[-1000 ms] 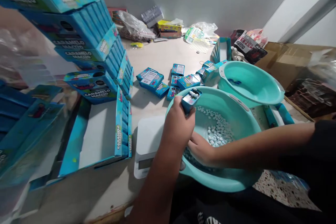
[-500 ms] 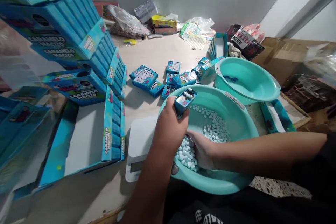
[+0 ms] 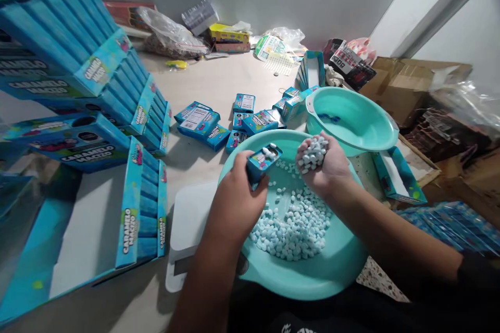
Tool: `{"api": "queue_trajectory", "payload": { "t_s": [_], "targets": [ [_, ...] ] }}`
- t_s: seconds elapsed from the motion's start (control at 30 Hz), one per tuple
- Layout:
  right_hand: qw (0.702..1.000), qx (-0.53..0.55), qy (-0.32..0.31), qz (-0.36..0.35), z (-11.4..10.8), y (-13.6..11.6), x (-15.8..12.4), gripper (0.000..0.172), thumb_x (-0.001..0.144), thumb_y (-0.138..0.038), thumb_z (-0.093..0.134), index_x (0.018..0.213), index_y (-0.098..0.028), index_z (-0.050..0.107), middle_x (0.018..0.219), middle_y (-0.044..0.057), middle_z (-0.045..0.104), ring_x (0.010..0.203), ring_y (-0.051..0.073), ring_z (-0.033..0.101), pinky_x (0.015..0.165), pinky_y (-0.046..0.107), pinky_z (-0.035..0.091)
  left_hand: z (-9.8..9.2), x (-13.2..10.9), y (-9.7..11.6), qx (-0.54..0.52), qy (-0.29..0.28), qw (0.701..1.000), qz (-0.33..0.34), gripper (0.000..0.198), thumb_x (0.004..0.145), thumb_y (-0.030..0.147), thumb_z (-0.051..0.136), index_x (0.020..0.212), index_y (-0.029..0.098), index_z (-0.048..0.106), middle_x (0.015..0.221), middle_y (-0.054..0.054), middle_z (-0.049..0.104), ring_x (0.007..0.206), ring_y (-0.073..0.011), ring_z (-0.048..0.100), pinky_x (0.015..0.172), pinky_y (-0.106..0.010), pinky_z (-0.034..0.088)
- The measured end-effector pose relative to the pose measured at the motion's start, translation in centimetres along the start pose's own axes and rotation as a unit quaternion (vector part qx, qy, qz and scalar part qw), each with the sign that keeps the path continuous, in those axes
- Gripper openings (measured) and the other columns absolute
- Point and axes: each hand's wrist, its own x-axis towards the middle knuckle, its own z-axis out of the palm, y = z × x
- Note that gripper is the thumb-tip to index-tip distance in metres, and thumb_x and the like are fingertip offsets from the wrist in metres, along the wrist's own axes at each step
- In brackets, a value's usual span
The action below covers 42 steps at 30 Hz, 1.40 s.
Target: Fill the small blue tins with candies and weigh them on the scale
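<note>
My left hand (image 3: 240, 200) grips a small blue candy box (image 3: 258, 166), tilted, with its top open and a few pale candies showing inside. Beside it, my right hand (image 3: 330, 164) is cupped palm up around a heap of pale blue candies (image 3: 313, 154). Both hands are over a large turquoise basin (image 3: 339, 265). Many loose candies (image 3: 297, 229) lie across the bottom of that basin. Left of the basin a white scale (image 3: 189, 216) is partly covered by my left forearm.
Stacked display cartons (image 3: 117, 83) of blue boxes rise on the left, above an open carton (image 3: 86, 223). Several small boxes (image 3: 199, 119) lie mid-table. A second turquoise basin (image 3: 367, 119) with dark blue pieces stands behind right. Cardboard boxes (image 3: 402, 83) are farther right.
My right hand has come up out of the candies, now carrying a handful, and turned palm up. My left hand still holds the candy box. The whole view has shifted slightly.
</note>
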Motion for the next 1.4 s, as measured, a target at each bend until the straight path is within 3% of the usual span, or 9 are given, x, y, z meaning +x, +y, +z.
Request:
{"api": "queue_trajectory", "payload": {
  "t_s": [0.17, 0.3, 0.57, 0.8, 1.0, 1.17, 1.4],
  "targets": [
    [0.995, -0.004, -0.065, -0.078, 0.0, -1.0, -0.3, 0.031, 0.096, -0.039, 0.051, 0.071, -0.022, 0.046, 0.054, -0.007, 0.056, 0.048, 0.007, 0.056, 0.046, 0.016, 0.046, 0.1, -0.2, 0.0, 0.092, -0.178, 0.977, 0.077, 0.037, 0.091, 0.025, 0.059, 0.126, 0.022, 0.049, 0.109, -0.011, 0.069, 0.098, -0.0322, 0.066, 0.080, -0.043, 0.049],
    [0.993, -0.033, -0.076, -0.089, -0.4, -0.4, -0.5, 0.028, 0.092, -0.038, 0.056, 0.071, -0.022, 0.047, 0.056, -0.006, 0.056, 0.051, 0.007, 0.057, 0.049, 0.017, 0.046, 0.1, -0.2, 0.1, 0.076, -0.223, 0.968, 0.090, 0.039, 0.091, 0.025, 0.059, 0.129, 0.022, 0.048, 0.115, -0.010, 0.068, 0.100, -0.0300, 0.064, 0.084, -0.043, 0.048],
    [0.969, -0.139, -0.116, -0.167, -0.8, 0.2, -0.8, 0.033, 0.084, -0.045, 0.060, 0.067, -0.023, 0.043, 0.060, -0.003, 0.057, 0.061, 0.011, 0.060, 0.062, 0.026, 0.051, -0.1, -0.4, 0.1, 0.030, -0.206, 0.974, 0.094, 0.042, 0.092, 0.029, 0.059, 0.132, 0.023, 0.047, 0.119, -0.009, 0.065, 0.102, -0.0280, 0.063, 0.087, -0.042, 0.048],
    [0.964, -0.159, -0.137, -0.161, -1.1, 0.3, -0.9, 0.029, 0.087, -0.041, 0.055, 0.068, -0.023, 0.044, 0.064, -0.003, 0.060, 0.064, 0.011, 0.064, 0.072, 0.027, 0.056, -0.1, -0.4, 0.1, 0.013, -0.191, 0.976, 0.103, 0.039, 0.091, 0.030, 0.059, 0.128, 0.022, 0.048, 0.115, -0.009, 0.066, 0.099, -0.0270, 0.063, 0.082, -0.040, 0.049],
    [0.943, -0.226, -0.154, -0.189, -1.1, 0.5, -1.7, 0.031, 0.090, -0.043, 0.051, 0.067, -0.023, 0.045, 0.070, -0.001, 0.066, 0.072, 0.013, 0.070, 0.072, 0.029, 0.057, 0.0, -0.5, 0.1, -0.002, -0.175, 0.979, 0.107, 0.033, 0.092, 0.031, 0.060, 0.123, 0.023, 0.050, 0.105, -0.007, 0.068, 0.096, -0.0267, 0.064, 0.076, -0.037, 0.047],
    [0.933, -0.249, -0.187, -0.180, -1.1, 0.6, -2.1, 0.038, 0.090, -0.043, 0.050, 0.060, -0.021, 0.041, 0.077, 0.002, 0.073, 0.075, 0.014, 0.072, 0.075, 0.030, 0.057, 0.0, -0.6, 0.0, -0.009, -0.164, 0.979, 0.118, 0.035, 0.092, 0.029, 0.060, 0.124, 0.023, 0.050, 0.108, -0.006, 0.068, 0.098, -0.0258, 0.064, 0.078, -0.037, 0.048],
    [0.911, -0.255, -0.242, -0.215, -1.2, 0.9, -2.0, 0.042, 0.095, -0.042, 0.049, 0.059, -0.020, 0.052, 0.086, 0.003, 0.075, 0.086, 0.016, 0.073, 0.087, 0.034, 0.056, 0.1, -0.6, -0.1, -0.012, -0.159, 0.980, 0.116, 0.036, 0.091, 0.028, 0.060, 0.125, 0.023, 0.049, 0.105, -0.005, 0.066, 0.094, -0.0240, 0.063, 0.075, -0.036, 0.047]
  ]
}}
